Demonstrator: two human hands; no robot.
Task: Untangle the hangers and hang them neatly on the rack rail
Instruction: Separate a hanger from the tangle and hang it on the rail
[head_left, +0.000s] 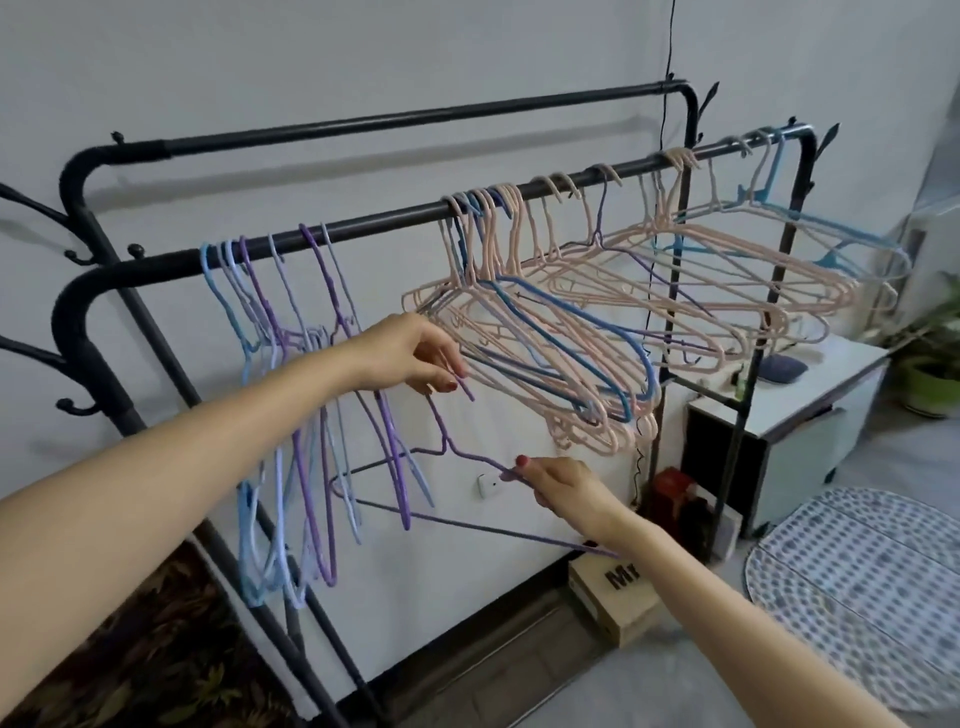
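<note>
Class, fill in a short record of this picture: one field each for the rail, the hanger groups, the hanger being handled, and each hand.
rail: black front rail, hangers hooked along it
left group: blue and purple hangers, hanging down
right group: pink hangers, swung sideways, bunched
handled hanger: purple hanger, off the rail
left hand: pinches its hook
right hand: grips its shoulder wire

Black rack rail (395, 221) carries purple-blue hangers (291, 364) (left) and pink hangers (597, 291).
</note>
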